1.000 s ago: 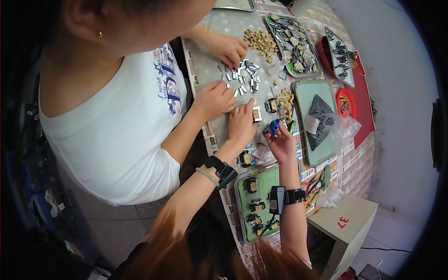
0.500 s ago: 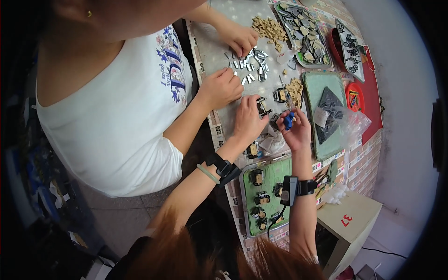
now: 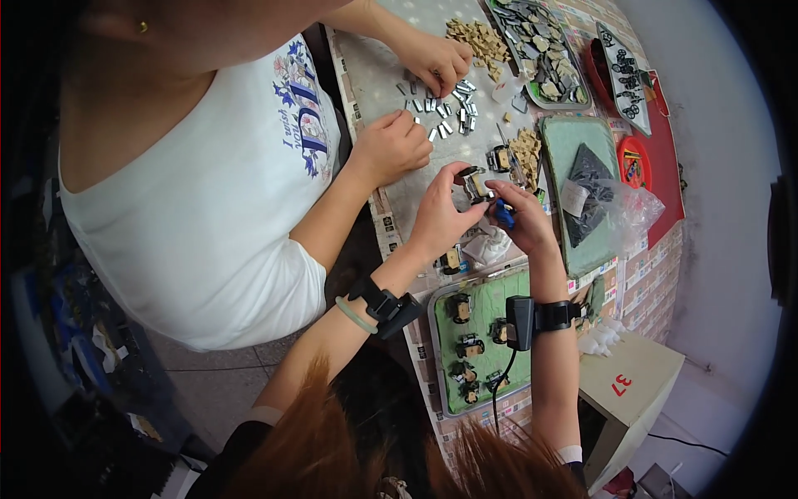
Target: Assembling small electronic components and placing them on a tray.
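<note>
My left hand [image 3: 442, 218] grips a small model vehicle [image 3: 475, 185], black with silvery parts and a tan block, between thumb and fingers. The fingertips of my right hand [image 3: 525, 218] meet the vehicle's right side. Tucked in that right hand is a blue-handled tool [image 3: 504, 214]; its working end is hard to make out. Just beyond my hands another such vehicle [image 3: 499, 158] stands on the table, beside a heap of tan pieces [image 3: 525, 154]. Nearer me lie a crumpled white cloth or bag [image 3: 489, 247] and one more vehicle [image 3: 451, 262].
A co-worker's hands [image 3: 391, 150] are at the small silvery metal pieces [image 3: 445, 126] on the left. A green-lined tray [image 3: 490, 291] holds several vehicles. On the right are a pale green tray [image 3: 573, 133] with a bagged black item, a red bowl [image 3: 634, 164] and a cabinet [image 3: 644, 374].
My right hand has turned inward and come up to the vehicle, bringing the blue-handled tool lower in the grip. My left hand has tilted the vehicle. The co-worker's far hand has shifted right.
</note>
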`<act>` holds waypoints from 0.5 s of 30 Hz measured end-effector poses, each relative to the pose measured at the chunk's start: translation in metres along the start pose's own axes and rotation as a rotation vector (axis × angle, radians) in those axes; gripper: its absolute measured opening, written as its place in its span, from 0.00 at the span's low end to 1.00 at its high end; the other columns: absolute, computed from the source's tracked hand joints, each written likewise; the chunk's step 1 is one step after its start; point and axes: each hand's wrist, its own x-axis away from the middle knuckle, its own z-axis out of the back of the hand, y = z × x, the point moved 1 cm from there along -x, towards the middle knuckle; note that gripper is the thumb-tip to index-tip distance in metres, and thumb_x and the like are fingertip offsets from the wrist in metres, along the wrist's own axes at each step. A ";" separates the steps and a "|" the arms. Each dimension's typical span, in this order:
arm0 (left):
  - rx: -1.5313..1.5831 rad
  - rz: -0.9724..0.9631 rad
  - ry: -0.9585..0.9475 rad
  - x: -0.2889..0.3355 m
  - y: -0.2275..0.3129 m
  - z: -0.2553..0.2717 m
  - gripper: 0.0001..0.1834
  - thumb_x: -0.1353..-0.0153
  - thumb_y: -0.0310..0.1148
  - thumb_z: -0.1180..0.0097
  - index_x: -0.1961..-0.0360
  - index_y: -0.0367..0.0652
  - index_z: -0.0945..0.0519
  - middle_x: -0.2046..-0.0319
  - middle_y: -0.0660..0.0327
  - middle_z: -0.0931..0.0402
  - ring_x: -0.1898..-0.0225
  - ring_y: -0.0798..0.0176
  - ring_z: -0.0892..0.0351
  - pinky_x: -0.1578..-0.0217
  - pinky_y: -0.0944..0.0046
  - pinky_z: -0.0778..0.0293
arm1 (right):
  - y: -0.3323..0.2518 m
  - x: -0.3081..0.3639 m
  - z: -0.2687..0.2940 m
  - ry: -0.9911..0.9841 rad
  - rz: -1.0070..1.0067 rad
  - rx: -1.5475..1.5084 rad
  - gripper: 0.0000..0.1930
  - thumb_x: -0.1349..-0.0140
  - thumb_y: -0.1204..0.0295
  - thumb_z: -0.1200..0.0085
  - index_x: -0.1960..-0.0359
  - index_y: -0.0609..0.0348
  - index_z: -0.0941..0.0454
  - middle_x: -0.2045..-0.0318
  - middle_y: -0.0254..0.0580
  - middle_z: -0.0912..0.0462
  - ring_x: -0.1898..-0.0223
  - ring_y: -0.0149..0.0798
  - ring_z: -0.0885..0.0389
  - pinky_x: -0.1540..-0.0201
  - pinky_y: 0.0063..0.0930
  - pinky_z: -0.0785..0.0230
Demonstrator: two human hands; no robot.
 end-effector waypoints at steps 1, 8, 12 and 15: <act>0.034 -0.020 -0.041 0.000 0.004 0.002 0.29 0.58 0.32 0.40 0.54 0.40 0.37 0.60 0.58 0.33 0.59 0.62 0.32 0.57 0.65 0.36 | -0.007 0.003 -0.004 -0.046 -0.052 0.008 0.14 0.45 0.65 0.50 0.62 0.63 0.28 0.71 0.38 0.26 0.78 0.28 0.28 0.78 0.22 0.34; 0.126 0.013 -0.175 0.001 0.026 0.017 0.29 0.57 0.32 0.41 0.52 0.43 0.36 0.59 0.59 0.31 0.56 0.62 0.32 0.54 0.64 0.36 | -0.027 0.011 -0.015 -0.181 -0.154 -0.032 0.16 0.45 0.60 0.50 0.65 0.62 0.28 0.72 0.38 0.24 0.82 0.26 0.29 0.84 0.18 0.37; 0.110 0.025 -0.197 0.010 0.012 0.012 0.30 0.57 0.31 0.40 0.51 0.44 0.37 0.59 0.59 0.30 0.55 0.62 0.31 0.54 0.64 0.37 | -0.011 0.013 -0.015 -0.137 -0.177 -0.074 0.13 0.45 0.62 0.48 0.69 0.60 0.28 0.77 0.34 0.24 0.86 0.26 0.29 0.88 0.18 0.38; 0.083 -0.012 -0.179 0.006 0.018 0.011 0.30 0.57 0.29 0.40 0.50 0.43 0.36 0.59 0.61 0.31 0.58 0.63 0.30 0.58 0.66 0.35 | -0.019 0.011 -0.014 -0.145 -0.054 -0.024 0.11 0.44 0.64 0.49 0.66 0.59 0.29 0.75 0.34 0.24 0.86 0.27 0.28 0.88 0.19 0.37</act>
